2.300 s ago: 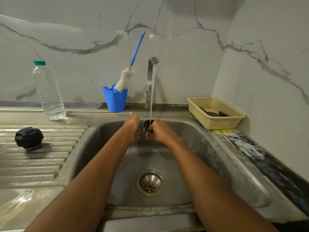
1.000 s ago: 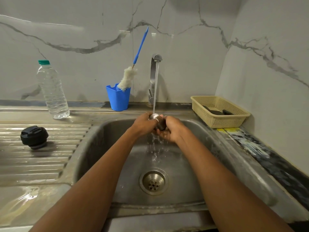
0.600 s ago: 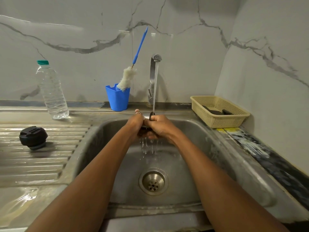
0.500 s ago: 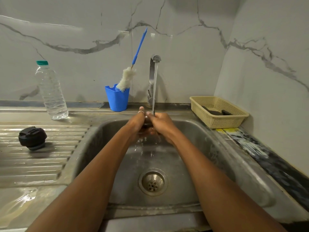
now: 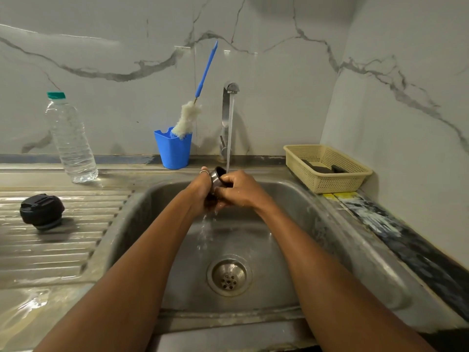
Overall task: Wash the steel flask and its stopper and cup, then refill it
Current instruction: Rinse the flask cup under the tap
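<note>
Each grip is curled round the steel cup [image 5: 217,177], left hand [image 5: 200,193] on its wall, right hand [image 5: 242,190] in front, under the tap [image 5: 229,87] over the sink [image 5: 330,224]. It looks light, rigid and slippery when wet, so I'd hold the wall.

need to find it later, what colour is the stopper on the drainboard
The stopper is black; the head view shows it best.

blue holder [image 5: 173,151] by back wall, white-tufted brush [image 5: 186,118] leaning in it | tap [image 5: 224,110] running into sink [image 5: 291,250] | yellow basket [image 5: 330,182] at right, dark items [image 5: 318,169] inside
</note>
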`<state>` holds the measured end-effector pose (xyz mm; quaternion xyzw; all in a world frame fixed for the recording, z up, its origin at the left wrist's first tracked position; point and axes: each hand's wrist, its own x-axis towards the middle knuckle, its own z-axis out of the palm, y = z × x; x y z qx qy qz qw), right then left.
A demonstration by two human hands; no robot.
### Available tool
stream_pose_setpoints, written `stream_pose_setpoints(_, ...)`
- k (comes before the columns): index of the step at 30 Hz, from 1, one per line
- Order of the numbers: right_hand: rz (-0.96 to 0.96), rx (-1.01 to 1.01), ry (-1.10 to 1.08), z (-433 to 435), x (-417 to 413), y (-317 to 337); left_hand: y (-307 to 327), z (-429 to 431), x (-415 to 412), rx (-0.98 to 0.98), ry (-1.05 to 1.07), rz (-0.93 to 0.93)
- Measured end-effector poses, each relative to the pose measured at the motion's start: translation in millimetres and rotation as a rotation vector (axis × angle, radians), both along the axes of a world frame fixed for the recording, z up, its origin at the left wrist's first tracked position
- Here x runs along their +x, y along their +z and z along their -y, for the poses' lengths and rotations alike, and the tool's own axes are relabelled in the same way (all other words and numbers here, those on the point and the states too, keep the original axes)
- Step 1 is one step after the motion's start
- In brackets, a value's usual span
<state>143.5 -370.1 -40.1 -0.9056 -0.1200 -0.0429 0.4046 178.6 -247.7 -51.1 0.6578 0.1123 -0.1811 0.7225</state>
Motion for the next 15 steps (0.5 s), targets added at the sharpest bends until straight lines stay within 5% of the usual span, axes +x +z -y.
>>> stream_pose_setpoints(6,0.107,-0.452,-0.084,7,-3,-16,-3,-1,5,0.272,0.153,0.156)
stream_pose_setpoints(15,0.052,-0.639,-0.087,-8,-6,-17,31,-1,21,-0.042,0.130,0.456)
